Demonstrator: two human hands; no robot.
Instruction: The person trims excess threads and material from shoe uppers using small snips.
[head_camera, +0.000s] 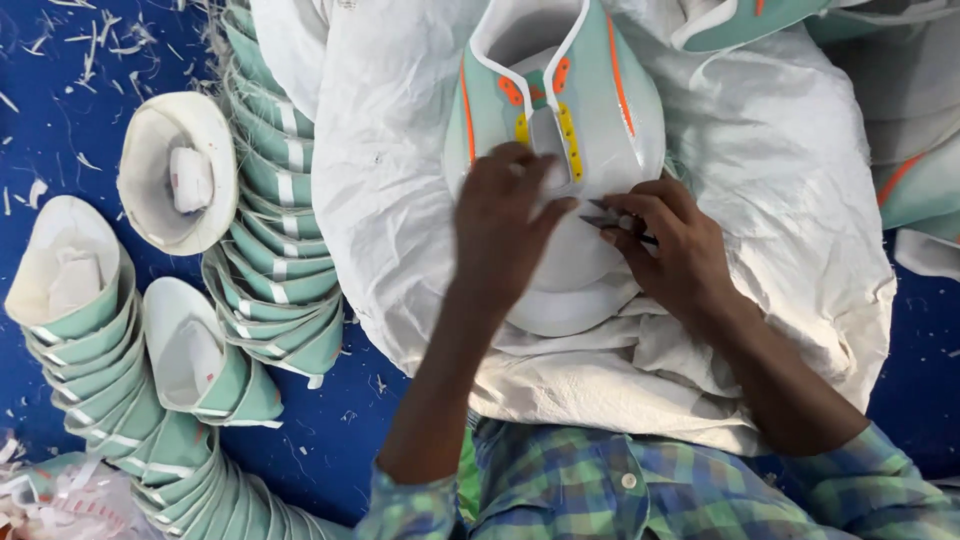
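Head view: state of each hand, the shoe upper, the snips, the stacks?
Left hand: pressed flat on the shoe upper.
Right hand: gripping small snips.
Shoe upper: lying flat on the white sack, collar open.
Snips: tips at the upper, mostly hidden.
White sack: crumpled.
Nested stacks of uppers: lying on the blue floor.

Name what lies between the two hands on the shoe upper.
In the head view, between the left hand and right hand lies bare white shoe upper, plus the small snips the right hand holds.

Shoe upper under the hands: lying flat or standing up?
Flat. The shoe upper lies spread on the white sack, left hand pressing on it.
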